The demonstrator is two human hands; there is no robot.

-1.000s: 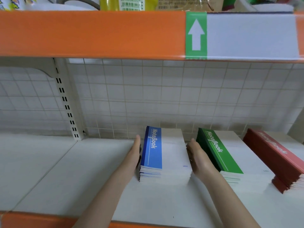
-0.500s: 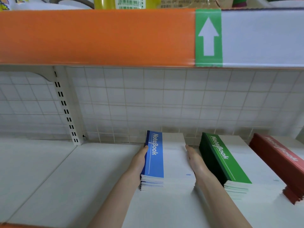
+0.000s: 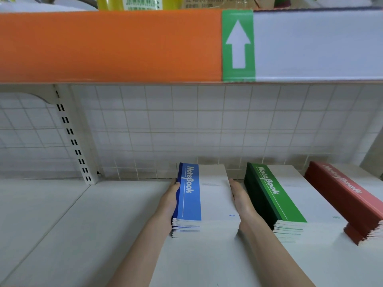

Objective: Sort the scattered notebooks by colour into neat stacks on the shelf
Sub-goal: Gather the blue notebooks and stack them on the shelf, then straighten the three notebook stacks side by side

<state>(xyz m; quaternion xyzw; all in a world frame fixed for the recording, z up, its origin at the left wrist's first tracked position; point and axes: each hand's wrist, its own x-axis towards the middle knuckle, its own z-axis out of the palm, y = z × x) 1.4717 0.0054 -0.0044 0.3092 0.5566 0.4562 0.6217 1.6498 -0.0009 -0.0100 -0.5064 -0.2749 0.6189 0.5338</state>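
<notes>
Three stacks of notebooks sit in a row along the back edge of the shelf (image 3: 107, 224), against the white wire grid (image 3: 186, 125) behind them. My left hand (image 3: 169, 200) lies flat against the spine side of the blue stack (image 3: 204, 200), fingers straight and pressing, thumb tip on the blue band of the top cover. My right hand (image 3: 241, 198) presses the opposite long side the same way, fingers extended, so the blue stack is squeezed between my two palms rather than gripped.

Just beside my right hand stands the green stack (image 3: 275, 200), its dark spine side close to my knuckles with only a narrow gap for the hand. Further toward the shelf's right end lies the red stack (image 3: 348, 206), near the green one but apart from it, its front corner overhanging slightly unevenly.

Toward the left end the shelf surface is bare white, crossed by a seam, with a slotted upright post (image 3: 72, 137) rising at the back edge. Overhead runs the upper shelf's orange front strip (image 3: 107, 44), then a green label with a white arrow (image 3: 238, 45) and a pale panel (image 3: 317, 44).
</notes>
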